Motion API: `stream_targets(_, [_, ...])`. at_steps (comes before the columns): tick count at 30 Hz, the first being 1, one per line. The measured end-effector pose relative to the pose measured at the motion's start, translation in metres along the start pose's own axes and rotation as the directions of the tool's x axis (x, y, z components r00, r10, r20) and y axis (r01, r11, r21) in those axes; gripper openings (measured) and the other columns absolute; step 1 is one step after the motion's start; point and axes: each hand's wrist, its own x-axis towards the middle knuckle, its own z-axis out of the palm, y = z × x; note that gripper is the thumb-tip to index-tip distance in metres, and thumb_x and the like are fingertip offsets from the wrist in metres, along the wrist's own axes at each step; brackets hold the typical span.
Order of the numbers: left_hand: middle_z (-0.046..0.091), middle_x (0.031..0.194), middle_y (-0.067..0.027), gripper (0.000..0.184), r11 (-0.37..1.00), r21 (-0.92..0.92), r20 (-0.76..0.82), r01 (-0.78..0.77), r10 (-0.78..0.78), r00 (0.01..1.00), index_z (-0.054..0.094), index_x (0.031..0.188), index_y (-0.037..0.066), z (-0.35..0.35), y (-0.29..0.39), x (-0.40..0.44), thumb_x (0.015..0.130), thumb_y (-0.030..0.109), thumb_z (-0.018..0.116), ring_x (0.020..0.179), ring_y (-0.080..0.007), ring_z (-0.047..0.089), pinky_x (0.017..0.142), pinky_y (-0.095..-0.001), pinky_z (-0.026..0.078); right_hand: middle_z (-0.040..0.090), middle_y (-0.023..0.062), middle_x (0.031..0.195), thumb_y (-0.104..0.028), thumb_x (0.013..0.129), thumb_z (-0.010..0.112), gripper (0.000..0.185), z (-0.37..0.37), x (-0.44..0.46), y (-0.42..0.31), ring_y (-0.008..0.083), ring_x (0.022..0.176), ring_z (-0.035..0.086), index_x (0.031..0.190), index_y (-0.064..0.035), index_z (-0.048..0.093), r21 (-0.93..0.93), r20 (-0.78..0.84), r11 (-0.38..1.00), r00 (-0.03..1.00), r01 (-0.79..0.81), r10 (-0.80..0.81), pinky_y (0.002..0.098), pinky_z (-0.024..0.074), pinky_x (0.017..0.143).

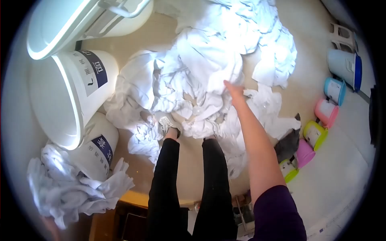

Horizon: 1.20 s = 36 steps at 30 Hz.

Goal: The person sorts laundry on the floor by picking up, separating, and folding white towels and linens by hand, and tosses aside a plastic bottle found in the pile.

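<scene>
In the head view my right arm stretches forward, and my right hand (235, 93) grips the edge of a white sheet (209, 58) in the heap on the floor. Its thumb points left and the other fingers are partly covered by fabric. At the lower left, a crumpled bundle of white cloth (80, 186) hangs in front of the bins. My left hand (50, 228), dim and cut by the view's edge, is at the bundle's underside, with its fingers hidden by the fabric. More white linen (138, 80) lies loosely around my feet.
Large white labelled bins (90, 74) line the left side. Small colored buckets (326, 112) stand along the right, near a grey bin with a blue rim (345, 68) and a white stool (341, 34). A dark grey cloth (288, 145) lies beside the buckets.
</scene>
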Motion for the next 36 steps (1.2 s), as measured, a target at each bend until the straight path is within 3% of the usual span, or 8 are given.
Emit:
stream_targets(3, [0.061, 0.108, -0.0197, 0.04, 0.971, 0.238, 0.16, -0.022, -0.017, 0.987, 0.063, 0.113, 0.002, -0.012, 0.018, -0.03, 0.084, 0.029, 0.056, 0.101, -0.0358, 0.059, 0.089, -0.0455, 0.045, 0.058, 0.0216, 0.119, -0.019, 0.075, 0.072, 0.061, 0.019, 0.008, -0.012, 0.0294, 0.103, 0.06, 0.123, 0.0061, 0.046, 0.288, 0.138, 0.885, 0.931, -0.365, 0.339, 0.0362, 0.0487, 0.086])
stream_targets(8, [0.069, 0.086, -0.0149, 0.021, 0.843, 0.204, 0.687, -0.499, 0.24, 0.686, 0.07, 0.092, 0.003, -0.027, 0.243, -0.014, 0.08, 0.017, 0.059, 0.08, -0.0322, 0.066, 0.073, -0.0426, 0.051, 0.057, 0.0041, 0.065, 0.005, 0.073, 0.049, 0.015, -0.016, -0.132, -0.008, 0.0153, 0.056, 0.053, 0.076, -0.0025, 0.06, 0.076, 0.366, 0.967, 0.895, 0.244, -0.255, 0.0279, 0.0439, 0.054])
stream_targets(12, [0.07, 0.091, -0.013, 0.02, 0.391, -0.91, 0.413, 0.137, 0.836, 0.361, 0.067, 0.105, 0.002, -0.109, 0.461, -0.084, 0.089, 0.011, 0.061, 0.081, -0.0215, 0.068, 0.072, -0.0323, 0.052, 0.06, 0.0107, 0.092, -0.007, 0.079, 0.063, 0.037, -0.032, -0.178, 0.018, 0.0199, 0.08, 0.059, 0.114, 0.0019, 0.053, 0.279, 0.556, 0.912, 0.825, -0.302, 0.103, 0.0339, 0.0513, 0.073])
stream_targets(15, [0.066, 0.1, -0.0102, 0.023, 0.184, -0.606, 0.423, 0.774, 0.898, 0.118, 0.061, 0.116, 0.0, -0.087, 0.548, -0.117, 0.096, 0.011, 0.055, 0.09, -0.0158, 0.064, 0.079, -0.0285, 0.05, 0.053, 0.0151, 0.118, -0.023, 0.078, 0.074, 0.059, -0.021, -0.128, -0.014, 0.0309, 0.099, 0.054, 0.125, 0.0017, 0.046, 0.237, 0.373, 0.882, 0.876, -0.408, 0.305, 0.0489, 0.0479, 0.086])
stream_targets(20, [0.066, 0.092, -0.0062, 0.018, 0.07, -0.661, 0.561, 0.748, 0.708, 0.429, 0.063, 0.106, 0.002, 0.018, 0.645, -0.152, 0.091, 0.012, 0.061, 0.083, -0.0135, 0.062, 0.074, -0.0268, 0.048, 0.048, 0.0219, 0.133, -0.012, 0.063, 0.076, 0.091, 0.059, 0.008, 0.013, 0.0354, 0.117, 0.053, 0.141, -0.0009, 0.03, 0.532, 0.148, 0.831, 0.984, -0.162, 0.097, 0.0429, 0.0458, 0.096])
stream_targets(27, [0.059, 0.116, -0.012, 0.045, -0.183, -0.721, 0.395, 0.669, 0.684, 0.613, 0.047, 0.13, 0.001, 0.023, 0.694, -0.108, 0.092, 0.022, 0.06, 0.105, -0.0184, 0.057, 0.089, -0.0314, 0.045, 0.064, 0.0269, 0.093, -0.01, 0.074, 0.056, 0.038, -0.059, -0.229, 0.044, 0.0458, 0.093, 0.06, 0.11, 0.0019, 0.058, -0.103, 0.251, 0.876, 0.864, 0.471, -0.435, 0.0476, 0.0484, 0.082])
stream_targets(34, [0.065, 0.099, -0.0161, 0.046, 0.125, -0.255, 0.635, 0.959, 0.769, 0.069, 0.059, 0.112, -0.007, 0.004, 0.696, -0.138, 0.067, 0.001, 0.066, 0.09, -0.0282, 0.065, 0.086, -0.0434, 0.053, 0.068, 0.0146, 0.094, -0.02, 0.08, 0.064, 0.036, -0.23, -0.429, -0.009, 0.0293, 0.089, 0.066, 0.114, -0.0091, 0.062, 0.181, 0.929, 0.745, -0.36, 0.641, 0.083, 0.0391, 0.0521, 0.077])
stream_targets(36, [0.065, 0.101, -0.0167, 0.048, 0.076, -0.457, 0.454, 0.886, 0.877, 0.159, 0.057, 0.115, -0.008, 0.084, 0.664, -0.204, 0.07, 0.007, 0.065, 0.093, -0.0292, 0.065, 0.09, -0.0435, 0.052, 0.069, 0.0124, 0.096, -0.019, 0.082, 0.064, 0.031, -0.217, -0.389, -0.029, 0.0241, 0.089, 0.066, 0.112, -0.009, 0.064, 0.131, 0.882, 0.86, -0.454, 0.494, 0.126, 0.0366, 0.0516, 0.078])
